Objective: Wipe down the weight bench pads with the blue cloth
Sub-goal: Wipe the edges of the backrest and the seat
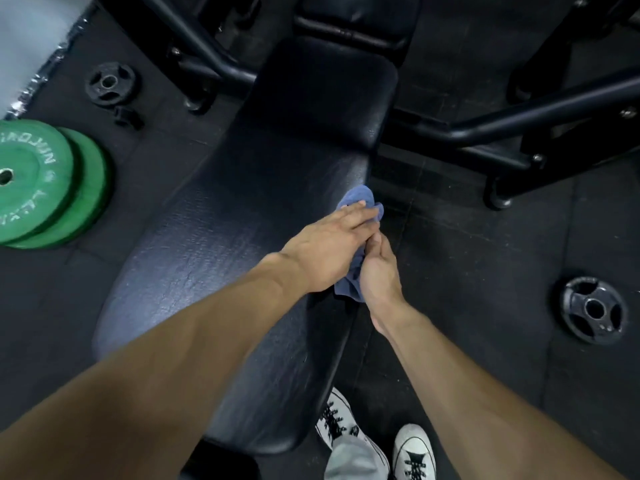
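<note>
A long black bench pad (221,265) runs from near my feet toward the rack, with a shorter black pad (322,95) beyond it. The blue cloth (360,199) lies on the long pad's right edge. My left hand (329,247) presses flat on top of the cloth, fingers stretched forward. My right hand (379,271) grips the cloth's lower end from the side of the pad, where a blue corner hangs down below the hands.
Two green weight plates (45,181) lie stacked on the floor at the left, a small black plate (110,83) behind them. Another black plate (593,309) lies at the right. Black rack tubes (540,116) cross beyond the bench. My white shoes (414,452) stand right of the pad.
</note>
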